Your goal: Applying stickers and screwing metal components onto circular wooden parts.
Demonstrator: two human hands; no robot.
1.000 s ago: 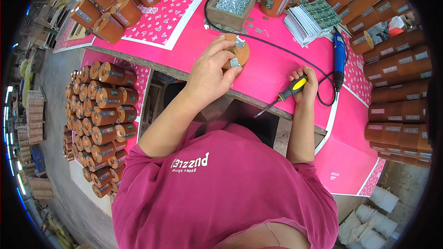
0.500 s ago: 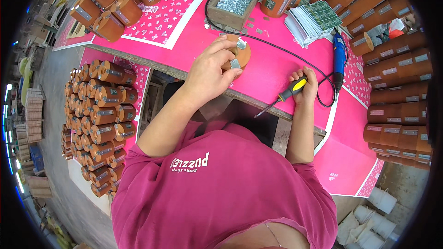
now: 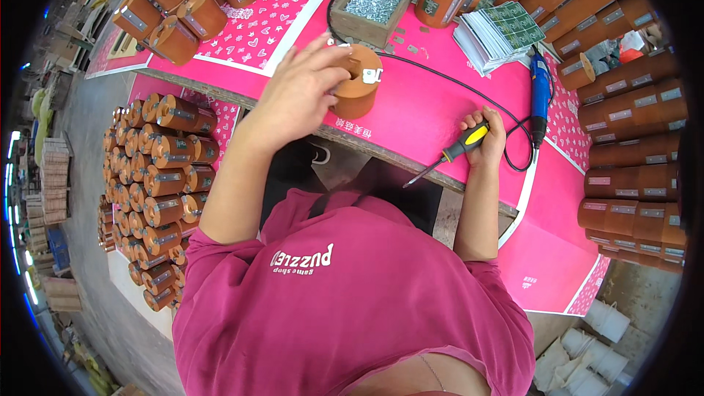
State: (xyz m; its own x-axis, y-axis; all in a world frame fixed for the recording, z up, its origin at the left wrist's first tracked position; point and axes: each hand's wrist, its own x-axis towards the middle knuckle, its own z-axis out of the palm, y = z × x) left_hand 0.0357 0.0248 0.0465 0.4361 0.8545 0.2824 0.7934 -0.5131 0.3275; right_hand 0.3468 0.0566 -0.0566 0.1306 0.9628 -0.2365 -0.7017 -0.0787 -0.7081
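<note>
An orange-brown wooden cylinder [image 3: 356, 103] with a hole in its top stands near the front edge of the pink table. My left hand [image 3: 297, 92] grips it from the left, with fingers bent over the top and rim. A small silvery metal latch plate [image 3: 372, 75] lies on the right of the cylinder's top; the fingers partly hide the far left of that top. Around the black-and-yellow handle of a screwdriver [image 3: 466, 141], my right hand [image 3: 490, 138] is closed. The screwdriver's shaft points down and left, past the table edge and apart from the cylinder.
Behind the cylinder is a wooden box [image 3: 364, 26] of small screws. A stack of printed cards [image 3: 480, 48] and a blue electric screwdriver [image 3: 539, 95] with a black cable lie to the right. Finished-looking cylinders [image 3: 634, 147] are piled at right, and more cylinders [image 3: 165, 183] at lower left.
My left hand has moved left with the cylinder, and its fingers have shifted from the top's near side to the left rim. The right hand and screwdriver have stayed still.
</note>
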